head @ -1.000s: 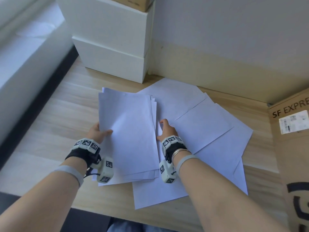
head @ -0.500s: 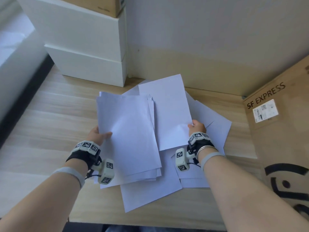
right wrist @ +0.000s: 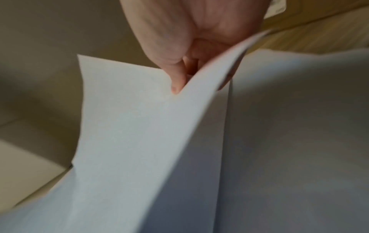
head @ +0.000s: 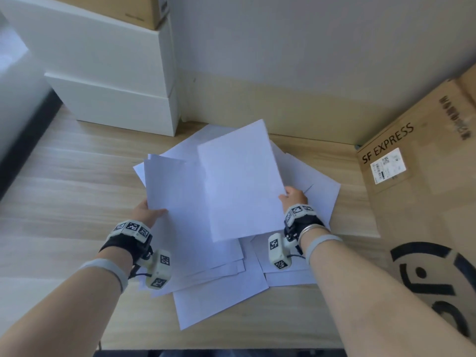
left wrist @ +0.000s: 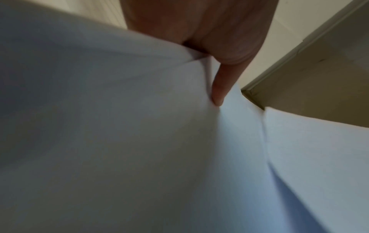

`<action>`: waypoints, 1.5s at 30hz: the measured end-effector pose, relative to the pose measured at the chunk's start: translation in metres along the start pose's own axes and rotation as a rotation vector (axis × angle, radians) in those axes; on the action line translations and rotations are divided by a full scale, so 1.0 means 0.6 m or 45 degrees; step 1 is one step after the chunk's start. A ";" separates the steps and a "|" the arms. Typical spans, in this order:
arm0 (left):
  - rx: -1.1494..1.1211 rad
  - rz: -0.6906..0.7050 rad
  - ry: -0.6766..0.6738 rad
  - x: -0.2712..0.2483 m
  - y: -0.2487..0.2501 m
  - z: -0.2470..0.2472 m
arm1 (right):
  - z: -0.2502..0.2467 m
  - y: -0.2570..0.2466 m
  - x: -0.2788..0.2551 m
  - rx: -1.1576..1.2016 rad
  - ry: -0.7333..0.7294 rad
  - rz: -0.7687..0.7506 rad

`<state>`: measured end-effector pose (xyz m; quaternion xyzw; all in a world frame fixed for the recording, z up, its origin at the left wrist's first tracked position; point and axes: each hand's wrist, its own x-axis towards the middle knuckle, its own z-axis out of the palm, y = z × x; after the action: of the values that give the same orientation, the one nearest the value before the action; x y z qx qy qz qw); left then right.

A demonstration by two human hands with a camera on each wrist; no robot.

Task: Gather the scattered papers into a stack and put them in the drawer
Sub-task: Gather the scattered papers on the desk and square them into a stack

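**Papers on tabletop: two hands, one gathered stack, one lifted sheet**

White drawer unit, one, is standing at far left on the wooden tabletop, with one brown box sitting on top of it.

Left hand is gripping the left edge of the gathered stack, thumb lying on top and fingers hidden beneath; the left wrist view is showing the thumb pressing into the paper. The stack is extending right of this hand and is made of several sheets with staggered edges; exact count cannot be told.

Single sheet, one, is overlapping the stack's right side, raised and curling. Right hand is pinching its right edge, thumb on top and fingers under.

Loose sheets are lying flat under and around both hands, at least four; overlaps are hiding the rest.

Cardboard box, one, marked "SF EXPRESS", is standing at far right.
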<state>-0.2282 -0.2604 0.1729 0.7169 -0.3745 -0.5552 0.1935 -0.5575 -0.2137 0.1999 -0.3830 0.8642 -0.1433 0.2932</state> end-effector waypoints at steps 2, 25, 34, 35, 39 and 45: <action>0.016 0.016 0.009 0.001 -0.001 0.002 | 0.040 -0.015 -0.016 -0.051 -0.116 -0.020; 0.003 0.027 0.219 0.027 -0.013 -0.041 | 0.109 -0.130 0.057 -0.244 -0.211 -0.247; -0.035 -0.057 0.208 0.032 -0.018 -0.066 | 0.160 -0.156 0.052 -0.511 -0.299 -0.302; -0.040 -0.055 0.208 0.031 -0.016 -0.065 | 0.162 -0.157 0.054 -0.443 -0.240 -0.229; -0.073 -0.037 0.196 0.032 -0.009 -0.061 | 0.157 -0.165 0.077 -0.178 -0.093 0.035; -0.111 -0.031 0.162 0.042 0.000 -0.048 | 0.130 -0.173 0.121 -0.179 -0.078 0.095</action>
<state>-0.1983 -0.2831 0.1656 0.7462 -0.3281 -0.5267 0.2411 -0.4885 -0.3388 0.1588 -0.3744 0.8764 -0.0594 0.2969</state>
